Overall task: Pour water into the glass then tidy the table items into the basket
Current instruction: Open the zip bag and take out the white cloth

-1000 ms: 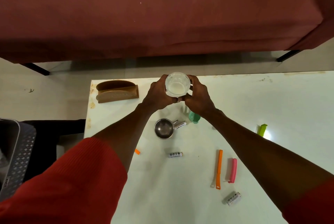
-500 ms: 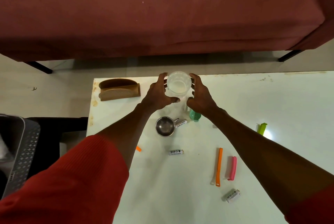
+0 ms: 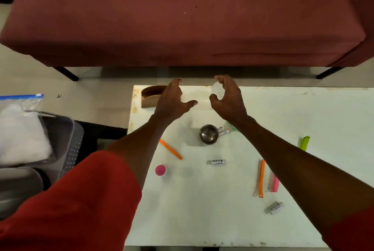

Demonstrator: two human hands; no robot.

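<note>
My right hand (image 3: pixel 228 101) is curled around a small clear round piece (image 3: pixel 217 89) above the far edge of the white table (image 3: pixel 303 113); it is blurred and I cannot tell what it is. My left hand (image 3: pixel 172 102) hovers beside it, fingers spread and holding nothing. The two hands are a short gap apart. A steel cup (image 3: pixel 208 136) stands just nearer than them. The grey basket (image 3: pixel 68 139) sits off the table's left side, with a zip bag of white stuff (image 3: pixel 20 131) in it.
Loose on the table: batteries (image 3: pixel 216 162) (image 3: pixel 274 207), orange clips (image 3: pixel 170 149) (image 3: pixel 261 178), a pink clip (image 3: pixel 275 184), a green clip (image 3: pixel 304 143), a pink cap (image 3: pixel 160 170). A wooden holder (image 3: pixel 150 97) stands at the far left corner. A red sofa (image 3: pixel 182 18) lies beyond.
Both hands were wrapped around a clear glass; now they have parted, the left one empty. The view has pulled back, showing the basket and more of the table.
</note>
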